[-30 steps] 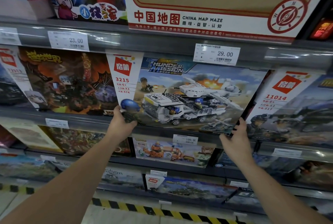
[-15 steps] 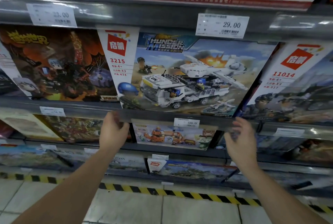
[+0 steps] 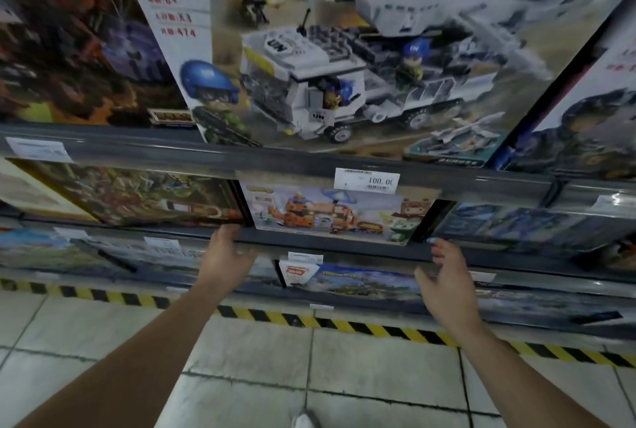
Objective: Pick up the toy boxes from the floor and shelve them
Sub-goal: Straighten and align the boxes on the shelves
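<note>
My left hand [image 3: 225, 260] and right hand [image 3: 447, 284] hang released, grasping nothing, at frame centre. The truck box [image 3: 344, 59] stands shelved above. Such boxes seem light, stiff, slick; I'd grip both side edges.

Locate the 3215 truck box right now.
In the head view, the 3215 truck box stands upper centre on the shelf rail, above the 100.00 price tag.

Grey shelf rail [image 3: 275, 155] above both hands carries truck box 3215 [image 3: 344, 59], dark boxes either side. Lower shelf [image 3: 344, 250] at fingertip level: orange-vehicle box [image 3: 330, 214]. Tiled floor [image 3: 241, 358] below hands, striped tape [image 3: 344, 324] probably at shelf base.
</note>
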